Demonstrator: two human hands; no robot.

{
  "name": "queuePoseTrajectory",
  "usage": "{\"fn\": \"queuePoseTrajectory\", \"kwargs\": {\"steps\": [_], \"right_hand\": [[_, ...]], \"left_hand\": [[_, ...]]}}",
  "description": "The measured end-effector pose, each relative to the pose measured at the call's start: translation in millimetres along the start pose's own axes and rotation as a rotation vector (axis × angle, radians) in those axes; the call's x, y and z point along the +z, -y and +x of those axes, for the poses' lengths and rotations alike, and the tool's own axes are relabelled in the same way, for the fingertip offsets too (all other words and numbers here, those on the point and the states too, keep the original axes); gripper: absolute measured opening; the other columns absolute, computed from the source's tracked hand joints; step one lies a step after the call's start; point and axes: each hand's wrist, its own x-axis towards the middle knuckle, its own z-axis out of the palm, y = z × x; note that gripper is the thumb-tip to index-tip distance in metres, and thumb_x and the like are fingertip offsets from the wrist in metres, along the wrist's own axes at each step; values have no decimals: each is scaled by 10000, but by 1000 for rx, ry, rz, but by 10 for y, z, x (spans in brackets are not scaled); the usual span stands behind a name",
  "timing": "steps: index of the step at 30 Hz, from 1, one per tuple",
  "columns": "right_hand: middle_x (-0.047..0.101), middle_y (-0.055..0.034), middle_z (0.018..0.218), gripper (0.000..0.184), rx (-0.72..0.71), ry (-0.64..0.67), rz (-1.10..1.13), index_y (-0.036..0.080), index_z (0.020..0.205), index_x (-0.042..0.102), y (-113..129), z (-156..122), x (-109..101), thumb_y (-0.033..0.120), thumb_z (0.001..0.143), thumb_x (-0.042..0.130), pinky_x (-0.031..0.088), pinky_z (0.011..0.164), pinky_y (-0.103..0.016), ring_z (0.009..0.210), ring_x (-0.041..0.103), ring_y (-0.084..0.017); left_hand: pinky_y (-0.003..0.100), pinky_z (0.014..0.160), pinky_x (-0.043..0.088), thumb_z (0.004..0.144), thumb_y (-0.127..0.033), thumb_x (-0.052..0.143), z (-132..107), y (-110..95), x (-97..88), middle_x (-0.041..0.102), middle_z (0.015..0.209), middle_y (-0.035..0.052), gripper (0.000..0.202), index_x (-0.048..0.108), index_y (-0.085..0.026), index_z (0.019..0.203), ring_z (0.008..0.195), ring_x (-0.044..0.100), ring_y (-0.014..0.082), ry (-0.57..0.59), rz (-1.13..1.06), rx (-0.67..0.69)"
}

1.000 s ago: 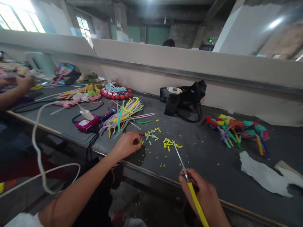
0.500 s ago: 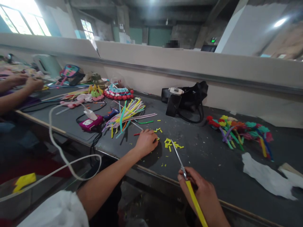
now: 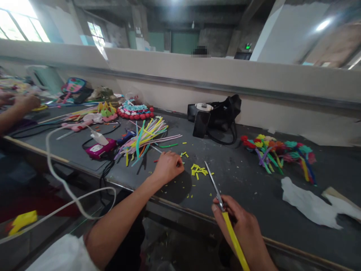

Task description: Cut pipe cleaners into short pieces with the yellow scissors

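- Gripping scissors and a yellow strip, the right hand is closed around both at the desk's near edge.
- Left hand rests curled on the desk; anything pinched inside is hidden.
- Yellow cut bits lie between the hands.
- Coloured strips lie beyond the left hand.

The table is dark grey, flecked with yellow-green snippets in front of the black bag. The scissors are silver; the long strip is bright yellow. Left of the bag, sticks mix yellow, green, pink and orange, a box is magenta with a white label, and a round piece shows red, white and teal rows. Right of the bag, a heap mixes red, yellow, purple, teal and orange.
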Motion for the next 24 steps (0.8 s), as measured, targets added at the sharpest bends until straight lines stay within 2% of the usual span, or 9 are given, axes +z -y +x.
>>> {"fn": "queuePoseTrajectory", "kwargs": {"steps": [5,10,12,15,18,21,24], "right_hand": [[704,-7,762,253,-1,-16,-24,204,930,643,-4,-14,-38,407,896,496,476,522,-158,622,669,-127],[717,-6,747,256,2,-30,-32,205,910,652,-15,-13,-39,412,883,503,473,487,-157,599,681,-131],[720,-6,739,264,10,-45,-28,207,905,654,-12,0,-27,425,878,507,466,466,-157,588,683,-133],[722,-7,756,255,20,-8,-26,211,937,647,4,18,4,414,886,502,478,496,-161,616,689,-137],[722,-12,775,245,-17,8,-20,211,944,638,6,25,54,407,889,502,483,508,-166,628,689,-139],[723,-10,782,235,-39,16,-12,214,942,631,-8,17,95,405,888,506,484,507,-164,623,688,-136],[725,-4,785,219,-33,37,-5,218,944,627,-8,7,105,393,891,506,487,520,-160,625,688,-130]], "left_hand": [[295,684,377,694,-204,593,-116,302,-216,674,724,36,67,653,-182,675,719,584,189,44,1,-51],[280,628,356,739,-282,588,-253,454,-271,650,677,30,154,632,-191,623,683,576,182,140,60,-64],[281,660,373,777,-287,565,-232,441,-230,651,713,34,166,647,-187,672,716,582,182,94,24,-38],[294,746,396,804,-230,550,-84,381,-109,664,873,51,145,680,-187,849,822,584,186,-30,-61,8],[349,831,378,832,-220,529,126,305,36,646,1012,87,225,684,-196,993,955,548,230,-81,2,-4],[397,842,345,838,-219,510,278,248,164,644,987,100,222,698,-198,954,980,516,263,-44,79,-8],[415,825,326,814,-199,517,330,233,254,645,901,118,186,701,-174,797,950,510,275,-17,87,-14]]}}
